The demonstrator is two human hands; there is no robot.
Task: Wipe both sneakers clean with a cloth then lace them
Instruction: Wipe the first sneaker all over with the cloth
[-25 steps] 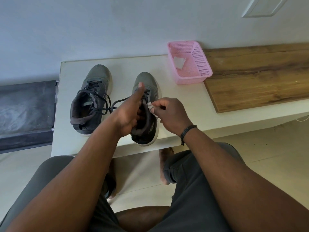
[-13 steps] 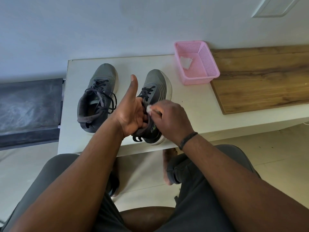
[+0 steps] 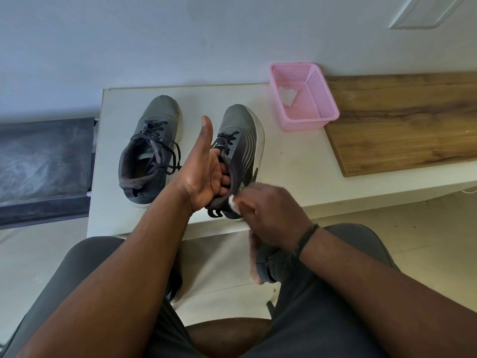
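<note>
Two grey knit-mesh sneakers sit on a smooth off-white counter (image 3: 289, 161), toes pointing at the wall. Left sneaker (image 3: 152, 148) sits flat, dark padded collar open, black laces loosely threaded and trailing off its right side. Right sneaker (image 3: 241, 140) is tilted onto its side, so the white foam sole edge and curved pale stripes on the upper face up; a black lace end loops out near the heel.

Left hand (image 3: 204, 174): fingers (image 3: 223, 180) curled inside the right sneaker's collar, gripping the rim, thumb sticking straight up, palm toward the camera.

Right hand (image 3: 268, 210): fingers bunched narrow, pinching a small white wad of cloth (image 3: 233, 202) against the heel-side upper of the right sneaker. Hand is motion-blurred, so exact finger layout is unclear. Thin dark braided band (image 3: 305, 240) on that wrist.

Pink perforated plastic basket (image 3: 317, 99), rectangular with flared walls, sits at the back of the counter, right of the right sneaker and apart from it. A flat, folded white piece (image 3: 287, 95) lies inside on its floor; material not discernible.

Wood-grain slab (image 3: 402, 125) lies on the counter right of the basket, its corner just beside it. Dark, dusty matte panel (image 3: 44, 161) lies left of the counter. Person seated, dark grey trousers; pale tiled floor (image 3: 413, 218) below.
</note>
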